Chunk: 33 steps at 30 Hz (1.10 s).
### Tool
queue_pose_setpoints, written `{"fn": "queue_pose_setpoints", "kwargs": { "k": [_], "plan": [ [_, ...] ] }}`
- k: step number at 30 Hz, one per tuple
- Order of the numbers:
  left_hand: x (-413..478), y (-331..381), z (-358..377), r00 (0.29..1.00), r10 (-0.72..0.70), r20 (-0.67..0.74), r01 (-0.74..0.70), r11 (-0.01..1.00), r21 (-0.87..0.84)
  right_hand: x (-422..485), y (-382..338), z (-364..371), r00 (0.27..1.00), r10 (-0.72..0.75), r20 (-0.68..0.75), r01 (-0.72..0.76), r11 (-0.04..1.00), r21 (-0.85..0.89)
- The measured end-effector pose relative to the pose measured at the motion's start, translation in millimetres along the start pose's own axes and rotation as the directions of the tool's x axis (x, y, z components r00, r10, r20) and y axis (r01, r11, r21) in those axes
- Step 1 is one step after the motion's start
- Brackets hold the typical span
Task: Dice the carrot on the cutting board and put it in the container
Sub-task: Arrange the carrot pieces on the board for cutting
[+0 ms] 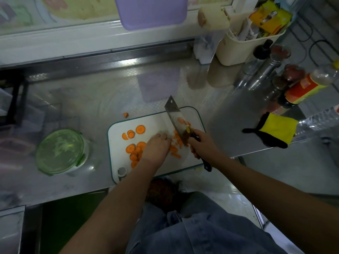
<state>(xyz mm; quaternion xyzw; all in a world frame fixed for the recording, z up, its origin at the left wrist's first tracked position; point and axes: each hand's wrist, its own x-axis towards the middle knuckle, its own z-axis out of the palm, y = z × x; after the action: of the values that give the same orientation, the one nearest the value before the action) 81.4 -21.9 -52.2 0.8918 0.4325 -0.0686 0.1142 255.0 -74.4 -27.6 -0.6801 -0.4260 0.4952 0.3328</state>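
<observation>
Orange carrot rounds (130,149) lie over the left half of the cutting board (156,121), with smaller diced bits (176,155) near its middle, beside the cleaver (174,116). Stiff, light and probably damp, the rounds may roll or skid under a blade, so they want pinning flat from above. The left hand (157,145) rests knuckles-up on them; whether it pinches or merely presses cannot be told. The right hand (200,143) is clenched round the cleaver's handle. One stray piece (125,114) sits on the counter (91,107) past the board's far left corner, and the container (61,153) stands lidded off its left edge.
</observation>
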Motion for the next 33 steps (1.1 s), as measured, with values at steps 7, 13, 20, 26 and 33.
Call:
{"fn": "queue_pose_setpoints", "kwargs": {
  "k": [7, 13, 20, 26, 33],
  "plan": [
    [-2.7, -2.2, -3.0, 0.999, -0.033, -0.026, 0.033, 0.999, -0.007, -0.9, 0.4, -1.0, 1.000, -0.010, 0.006, 0.010, 1.000, 0.014],
    [-11.2, -18.2, -2.2, 0.986, -0.167, -0.015, 0.167, 0.986, -0.017, 1.2, 1.1, 0.2, 1.000, -0.007, 0.011, 0.007, 0.999, 0.046],
    [-16.1, -19.7, -2.7, 0.982, -0.143, -0.127, 0.128, 0.985, -0.120, 3.5, -5.9, 5.4, 0.999, -0.043, 0.008, 0.042, 0.999, 0.022],
    [-7.5, 4.2, -5.0, 0.998, 0.005, -0.066, -0.011, 0.996, -0.083, 4.8, -0.1, 1.4, 1.000, 0.002, 0.011, -0.002, 1.000, 0.031],
    [-5.9, 6.3, -6.4, 1.000, 0.005, -0.012, -0.004, 0.998, 0.064, 3.8, 3.0, 1.8, 1.000, 0.006, 0.014, -0.007, 0.999, 0.039]
  ]
}}
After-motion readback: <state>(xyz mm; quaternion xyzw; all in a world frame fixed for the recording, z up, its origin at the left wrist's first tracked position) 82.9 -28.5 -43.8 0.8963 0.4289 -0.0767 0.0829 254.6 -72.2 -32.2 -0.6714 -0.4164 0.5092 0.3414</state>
